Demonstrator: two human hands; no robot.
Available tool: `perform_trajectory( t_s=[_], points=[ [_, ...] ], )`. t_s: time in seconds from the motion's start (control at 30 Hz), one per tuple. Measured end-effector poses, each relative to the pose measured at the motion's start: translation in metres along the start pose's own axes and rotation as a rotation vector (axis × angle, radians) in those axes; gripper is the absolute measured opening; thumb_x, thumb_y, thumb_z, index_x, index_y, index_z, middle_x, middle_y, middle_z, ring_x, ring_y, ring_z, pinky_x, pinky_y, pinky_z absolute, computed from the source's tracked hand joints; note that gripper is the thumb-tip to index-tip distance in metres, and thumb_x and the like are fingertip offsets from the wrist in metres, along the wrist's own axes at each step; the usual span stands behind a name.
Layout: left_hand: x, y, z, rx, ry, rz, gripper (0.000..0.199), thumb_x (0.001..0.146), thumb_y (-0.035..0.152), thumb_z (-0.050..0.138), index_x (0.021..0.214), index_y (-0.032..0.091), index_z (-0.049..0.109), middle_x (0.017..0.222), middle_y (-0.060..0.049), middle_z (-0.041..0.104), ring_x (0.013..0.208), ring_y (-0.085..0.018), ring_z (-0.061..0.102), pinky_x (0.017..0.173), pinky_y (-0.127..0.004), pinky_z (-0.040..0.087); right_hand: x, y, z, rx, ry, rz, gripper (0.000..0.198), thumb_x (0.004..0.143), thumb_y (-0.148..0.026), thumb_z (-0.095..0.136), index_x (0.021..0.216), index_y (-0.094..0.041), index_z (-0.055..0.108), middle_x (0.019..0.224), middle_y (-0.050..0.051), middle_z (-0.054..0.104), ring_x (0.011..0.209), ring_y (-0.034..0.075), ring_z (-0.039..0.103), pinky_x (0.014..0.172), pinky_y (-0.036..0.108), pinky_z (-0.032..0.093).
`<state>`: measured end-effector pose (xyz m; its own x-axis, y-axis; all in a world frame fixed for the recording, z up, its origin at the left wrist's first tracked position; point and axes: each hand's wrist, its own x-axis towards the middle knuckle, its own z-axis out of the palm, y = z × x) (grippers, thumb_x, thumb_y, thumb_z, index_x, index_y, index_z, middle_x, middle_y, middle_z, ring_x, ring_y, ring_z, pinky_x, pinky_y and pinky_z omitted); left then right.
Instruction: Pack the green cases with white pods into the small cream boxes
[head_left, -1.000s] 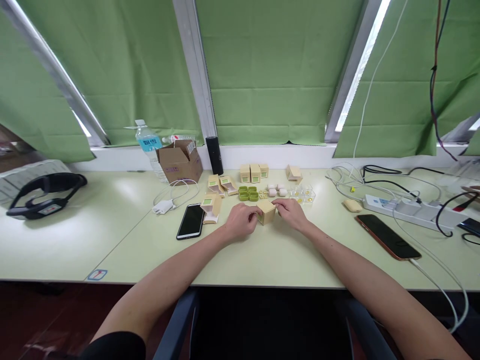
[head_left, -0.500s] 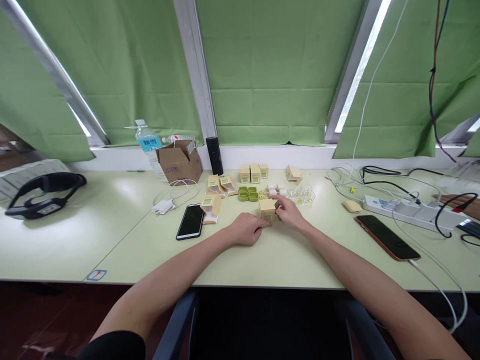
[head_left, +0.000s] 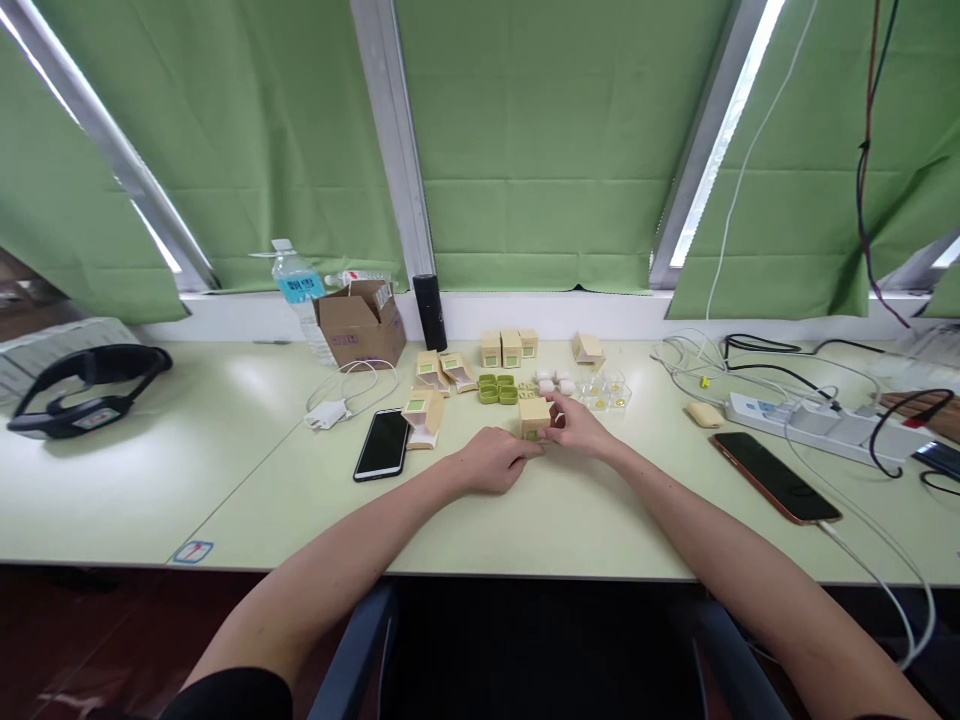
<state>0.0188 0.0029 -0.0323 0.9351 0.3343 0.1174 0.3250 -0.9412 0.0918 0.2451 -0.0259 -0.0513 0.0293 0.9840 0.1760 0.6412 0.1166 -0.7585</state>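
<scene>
A small tan cardboard box [head_left: 534, 412] with a green window in front stands upright on the table between my hands. My right hand [head_left: 579, 428] grips its right side, with thumb and fingers at the edge. My left hand [head_left: 496, 460] is closed, its index finger stretched along the box's lower front and touching it there; what lies under its curled fingers is hidden. Just behind are green square cups [head_left: 498, 389], small yellowish pieces [head_left: 526, 391], white pieces [head_left: 555, 382] and clear cups [head_left: 606, 390].
Similar finished-looking boxes [head_left: 511, 348] stand at the back, and opened boxes [head_left: 424, 418] lie left beside a phone [head_left: 382, 444]. A carton [head_left: 360, 325], bottle [head_left: 300, 290] and black flask [head_left: 429, 312] are behind. At right are a power strip [head_left: 814, 425], cables and a charging phone [head_left: 776, 476].
My right hand has shifted slightly left and its fingers have closed in on the box's right side. The left hand has stayed nearly still.
</scene>
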Motion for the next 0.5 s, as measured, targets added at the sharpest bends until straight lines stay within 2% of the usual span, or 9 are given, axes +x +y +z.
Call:
perform_trajectory(
  t_s=[0.07,0.17,0.27,0.37,0.5],
  points=[
    [0.000,0.000,0.000,0.001,-0.001,0.004,0.046,0.094,0.015,0.042,0.126,0.029,0.071,0.083,-0.003,0.078,0.074,-0.022,0.071,0.065,-0.031,0.044,0.007,0.000,-0.006,0.039,0.061,-0.013,0.057,0.073,-0.031,0.080,0.125,-0.022,0.060,0.088,-0.001,0.065,0.068,0.015,0.063,0.063,0.028,0.049],
    [0.000,0.000,0.000,0.007,-0.009,-0.005,0.048,0.094,0.015,0.042,0.130,0.029,0.069,0.083,-0.003,0.078,0.075,-0.023,0.072,0.066,-0.032,0.044,0.026,0.001,-0.021,0.053,0.250,-0.023,0.057,0.075,-0.033,0.081,0.127,-0.021,0.061,0.091,0.001,0.066,0.071,0.017,0.065,0.066,0.029,0.052],
    [0.000,0.000,0.001,0.015,-0.015,-0.009,0.048,0.093,0.015,0.041,0.130,0.028,0.069,0.083,-0.004,0.078,0.077,-0.024,0.072,0.066,-0.033,0.045,0.055,0.001,-0.043,-0.006,0.370,-0.022,0.058,0.074,-0.029,0.081,0.129,-0.022,0.064,0.111,0.006,0.068,0.076,0.017,0.067,0.068,0.029,0.054],
    [0.001,0.001,0.000,0.019,-0.024,-0.011,0.047,0.094,0.015,0.041,0.130,0.028,0.069,0.084,-0.004,0.078,0.079,-0.024,0.073,0.067,-0.033,0.046,0.091,0.002,-0.063,-0.163,0.354,0.021,0.048,0.074,-0.024,0.080,0.121,-0.022,0.068,0.119,0.006,0.070,0.076,0.016,0.066,0.075,0.032,0.055],
    [0.002,0.001,-0.001,0.023,-0.038,-0.020,0.046,0.093,0.016,0.043,0.130,0.028,0.069,0.082,-0.005,0.077,0.078,-0.025,0.072,0.066,-0.033,0.046,0.134,0.004,-0.071,-0.249,0.332,0.087,0.043,0.074,-0.016,0.077,0.116,-0.019,0.070,0.118,0.006,0.073,0.093,0.020,0.067,0.085,0.032,0.054]
  ],
)
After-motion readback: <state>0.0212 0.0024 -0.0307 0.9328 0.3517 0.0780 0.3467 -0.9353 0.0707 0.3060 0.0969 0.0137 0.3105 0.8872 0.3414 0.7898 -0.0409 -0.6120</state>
